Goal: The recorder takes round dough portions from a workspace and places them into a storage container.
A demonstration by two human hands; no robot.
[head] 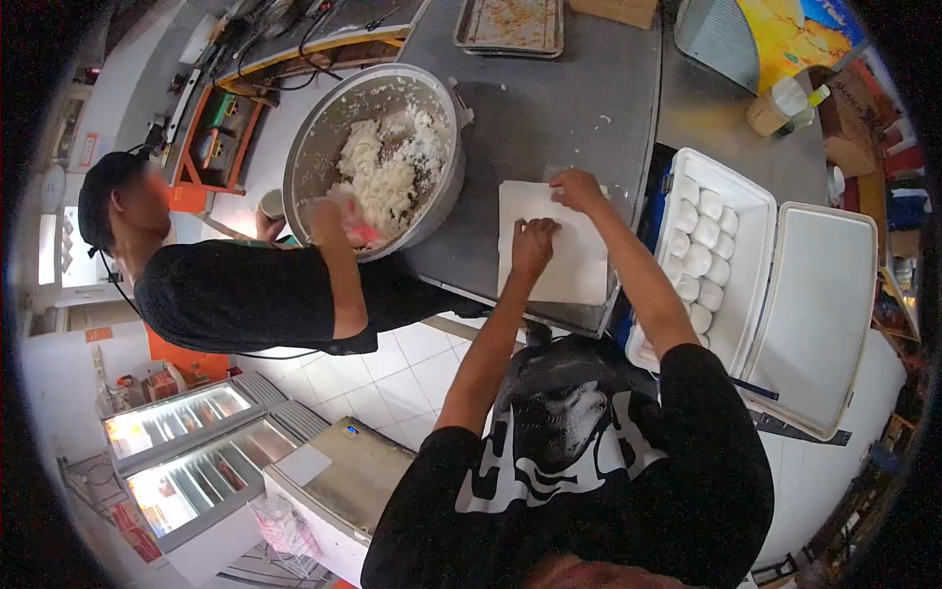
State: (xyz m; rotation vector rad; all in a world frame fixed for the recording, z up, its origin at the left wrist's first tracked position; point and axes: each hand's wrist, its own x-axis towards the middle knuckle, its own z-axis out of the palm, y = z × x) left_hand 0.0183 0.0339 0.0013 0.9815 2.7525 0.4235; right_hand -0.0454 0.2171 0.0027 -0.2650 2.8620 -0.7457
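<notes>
White sheets (pixel 556 276), probably paper, lie squarely near the corner of the metal worktable. Over their middle is my left hand (pixel 536 247), its fingers bent down at the surface; whether it pinches a sheet cannot be told. My right hand (pixel 578 190) is at the far right part of the sheets, thumb and fingers curled close together, and any grip is too small to make out. To the right, a white-lined cooler box (pixel 743 294) stands open, with rows of round white dough balls (pixel 697 261) inside.
A large metal pot (pixel 302 177) of cooked rice (pixel 379 173) stands at the left. A co-worker (pixel 243 294) in black reaches into it with something pink. Stacked baking trays (pixel 510 26) lie at the far edge. The cooler's lid (pixel 817 316) is folded out rightward.
</notes>
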